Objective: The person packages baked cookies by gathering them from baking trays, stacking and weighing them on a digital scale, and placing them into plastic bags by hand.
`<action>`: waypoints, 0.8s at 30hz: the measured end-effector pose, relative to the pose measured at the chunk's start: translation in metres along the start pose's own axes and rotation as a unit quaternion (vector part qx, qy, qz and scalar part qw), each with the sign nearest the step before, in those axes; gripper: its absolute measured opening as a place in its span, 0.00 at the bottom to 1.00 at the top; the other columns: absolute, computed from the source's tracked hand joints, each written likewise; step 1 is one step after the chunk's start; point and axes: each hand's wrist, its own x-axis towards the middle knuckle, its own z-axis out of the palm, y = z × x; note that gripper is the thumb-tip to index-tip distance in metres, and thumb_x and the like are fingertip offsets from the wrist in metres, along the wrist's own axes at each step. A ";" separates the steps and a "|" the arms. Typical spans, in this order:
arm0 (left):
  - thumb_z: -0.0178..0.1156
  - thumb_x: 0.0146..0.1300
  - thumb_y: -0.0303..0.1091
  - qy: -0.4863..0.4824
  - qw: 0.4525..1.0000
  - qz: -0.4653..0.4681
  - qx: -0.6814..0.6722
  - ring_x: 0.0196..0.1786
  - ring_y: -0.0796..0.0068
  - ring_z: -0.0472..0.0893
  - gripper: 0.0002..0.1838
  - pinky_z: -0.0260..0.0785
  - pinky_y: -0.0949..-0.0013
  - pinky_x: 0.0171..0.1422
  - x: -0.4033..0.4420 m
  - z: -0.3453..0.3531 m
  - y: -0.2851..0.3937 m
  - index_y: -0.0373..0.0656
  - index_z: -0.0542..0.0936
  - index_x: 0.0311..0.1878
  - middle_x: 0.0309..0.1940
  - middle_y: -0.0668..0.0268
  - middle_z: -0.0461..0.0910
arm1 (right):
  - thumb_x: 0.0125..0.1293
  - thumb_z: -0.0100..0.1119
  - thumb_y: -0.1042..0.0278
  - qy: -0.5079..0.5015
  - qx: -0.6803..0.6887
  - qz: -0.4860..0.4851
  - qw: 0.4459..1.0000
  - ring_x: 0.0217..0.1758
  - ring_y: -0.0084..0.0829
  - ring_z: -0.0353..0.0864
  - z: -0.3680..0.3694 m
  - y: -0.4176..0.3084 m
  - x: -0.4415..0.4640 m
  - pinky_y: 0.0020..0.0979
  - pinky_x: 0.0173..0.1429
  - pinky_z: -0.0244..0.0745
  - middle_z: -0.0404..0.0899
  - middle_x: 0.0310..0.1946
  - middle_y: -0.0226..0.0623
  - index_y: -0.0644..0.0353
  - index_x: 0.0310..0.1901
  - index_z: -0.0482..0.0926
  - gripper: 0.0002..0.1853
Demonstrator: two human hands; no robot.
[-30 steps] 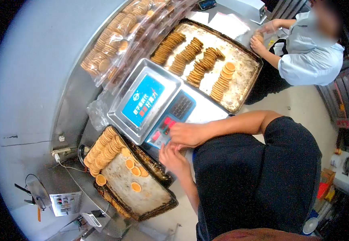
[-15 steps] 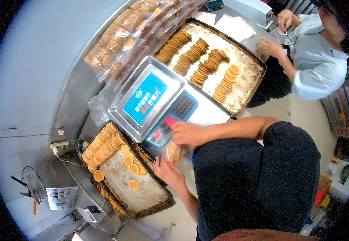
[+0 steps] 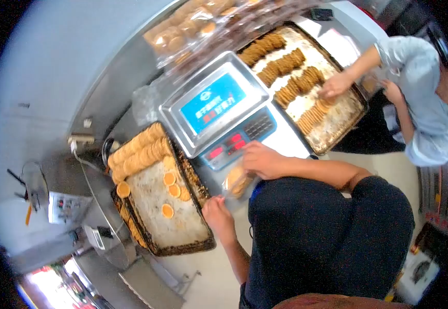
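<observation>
A clear plastic bag of round cookies [image 3: 237, 181] is between my two hands, in front of the digital scale. My left hand [image 3: 218, 219] is closed, fingertips pinched at the bag's lower left end. My right hand [image 3: 263, 160] curls round the bag's right side; its fingertips are partly hidden. The scale [image 3: 224, 153] has a bare steel pan [image 3: 256, 93] with a blue label. Left of my hands lies a baking tray [image 3: 154, 226], with rows of golden cookies [image 3: 144, 154] at its back and several loose cookies [image 3: 168, 210] nearer me.
A second tray [image 3: 349, 121] with rows of browner cookies [image 3: 299, 87] stands behind the scale. A co-worker's hand [image 3: 336, 85] reaches over it. Large bags of cookies [image 3: 183, 33] line the back wall. A crumpled plastic bag [image 3: 146, 103] lies left of the scale.
The view has shifted, moving the trays and scale in frame. My left hand's fingers have closed together at the bag's end. The co-worker's hand has come over the far tray.
</observation>
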 end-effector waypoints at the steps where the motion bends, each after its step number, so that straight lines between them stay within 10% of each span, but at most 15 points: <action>1: 0.61 0.75 0.35 -0.014 1.000 -0.016 -0.008 0.45 0.46 0.81 0.09 0.71 0.48 0.56 -0.002 0.002 -0.003 0.39 0.81 0.40 0.37 0.54 0.84 | 0.63 0.69 0.68 -0.008 0.009 -0.014 1.000 0.51 0.45 0.79 -0.004 -0.002 0.001 0.49 0.67 0.70 0.79 0.38 0.39 0.57 0.36 0.79 0.07; 8: 0.66 0.68 0.33 -0.013 0.998 0.048 0.039 0.38 0.52 0.81 0.06 0.72 0.53 0.45 -0.007 0.007 -0.010 0.43 0.81 0.37 0.32 0.59 0.81 | 0.57 0.74 0.37 -0.193 0.034 0.001 0.981 0.53 0.49 0.78 -0.022 -0.010 0.022 0.46 0.59 0.72 0.79 0.39 0.44 0.62 0.37 0.83 0.30; 17: 0.68 0.68 0.33 -0.038 0.993 0.106 0.042 0.39 0.49 0.80 0.09 0.72 0.51 0.45 0.017 -0.013 0.009 0.39 0.79 0.36 0.33 0.55 0.81 | 0.65 0.63 0.50 -0.317 -0.077 -0.073 0.943 0.35 0.52 0.87 0.062 -0.008 0.033 0.56 0.41 0.78 0.83 0.43 0.49 0.60 0.32 0.86 0.18; 24: 0.56 0.77 0.29 0.175 0.952 -0.158 -0.198 0.37 0.62 0.85 0.08 0.78 0.61 0.47 -0.005 -0.003 0.001 0.36 0.79 0.39 0.33 0.57 0.83 | 0.78 0.59 0.45 -0.131 0.187 0.374 0.899 0.34 0.37 0.87 -0.039 0.050 0.044 0.42 0.38 0.79 0.85 0.28 0.39 0.56 0.32 0.88 0.24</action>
